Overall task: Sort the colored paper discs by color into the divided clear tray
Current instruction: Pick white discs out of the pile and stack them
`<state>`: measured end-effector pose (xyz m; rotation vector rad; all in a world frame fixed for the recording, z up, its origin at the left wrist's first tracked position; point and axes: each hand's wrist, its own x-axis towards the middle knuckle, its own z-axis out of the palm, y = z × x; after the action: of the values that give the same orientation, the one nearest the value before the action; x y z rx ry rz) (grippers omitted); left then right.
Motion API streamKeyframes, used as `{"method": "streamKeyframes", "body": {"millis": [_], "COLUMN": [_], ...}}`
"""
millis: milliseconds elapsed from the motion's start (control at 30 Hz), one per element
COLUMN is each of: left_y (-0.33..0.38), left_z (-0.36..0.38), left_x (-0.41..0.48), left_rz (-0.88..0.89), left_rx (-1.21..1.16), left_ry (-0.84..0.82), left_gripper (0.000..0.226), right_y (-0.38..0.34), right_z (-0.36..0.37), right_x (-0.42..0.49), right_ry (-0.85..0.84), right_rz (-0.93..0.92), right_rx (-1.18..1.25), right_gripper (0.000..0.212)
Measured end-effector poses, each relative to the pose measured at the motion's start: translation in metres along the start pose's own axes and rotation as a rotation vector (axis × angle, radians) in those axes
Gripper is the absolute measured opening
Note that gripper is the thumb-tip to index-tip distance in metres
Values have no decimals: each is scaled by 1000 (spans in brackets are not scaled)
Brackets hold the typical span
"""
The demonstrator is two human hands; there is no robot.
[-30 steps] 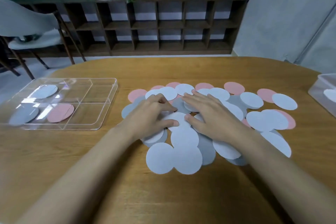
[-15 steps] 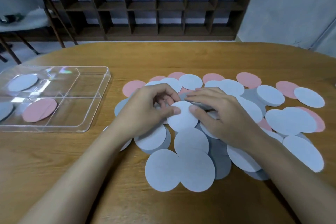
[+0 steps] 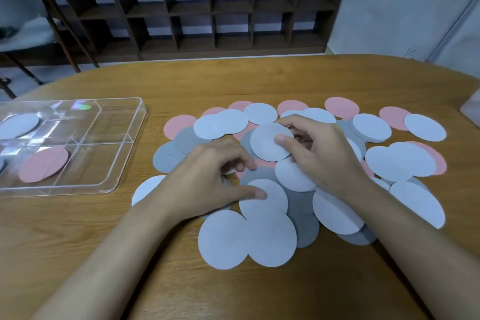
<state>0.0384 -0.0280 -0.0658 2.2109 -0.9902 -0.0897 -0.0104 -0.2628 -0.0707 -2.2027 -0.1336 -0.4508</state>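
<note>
The discs are flat paper circles of like size, in three colours: pale blue, grey and pink. Most are spread in one overlapping pile (image 3: 306,205) on the wooden table (image 3: 259,80), so a full count cannot be made. Six pink ones are seen along the far edge of the pile, with more pink partly covered, and pale blue is the most plentiful colour on top. To the left, apart from the pile, one divided clear tray (image 3: 124,153) is set. Two discs are plainly seen in it, a pale blue disc (image 3: 18,126) in a far compartment and a pink disc (image 3: 44,165) in a nearer one. A lifted pale blue disc (image 3: 267,143) is pinched above the pile by the right hand (image 3: 322,153), its grip narrowed to the paper between thumb and bent fingers. The left hand (image 3: 207,179) is rested on the pile with fingers loosely bent and the thumb laid on another blue disc (image 3: 270,197); nothing is seen held in its grip.
</note>
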Motion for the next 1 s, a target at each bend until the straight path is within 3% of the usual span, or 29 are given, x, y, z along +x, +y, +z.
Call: {"method": "streamKeyframes", "body": {"millis": [100,400,600,800,900,1000], "left_y": [-1,4,-1,3,7,16], "left_z": [1,-3,-7,-4,-1,0], "left_x": [1,3,8,8,7,5], "left_rz": [17,-102,-196,-281,-306,-262], "left_rx": [4,-238,-471,-531,-483,-306], "left_ry": [-57,-82,100,296,286,339], "left_gripper": [45,19,16,27,20,20], "right_y": [-2,-3,-8,-13,-15,-11], "right_z": [1,2,3,2,4,5], "right_x": [-1,-2,-4,-5,-6,-6], "right_ry": [-7,-12,-84,-172,-179,-156], "right_rz": [-15,14,63,104,95,3], "right_rx": [-29,18,105,215,240,88], "right_gripper": [13,20,27,30,25,26]}}
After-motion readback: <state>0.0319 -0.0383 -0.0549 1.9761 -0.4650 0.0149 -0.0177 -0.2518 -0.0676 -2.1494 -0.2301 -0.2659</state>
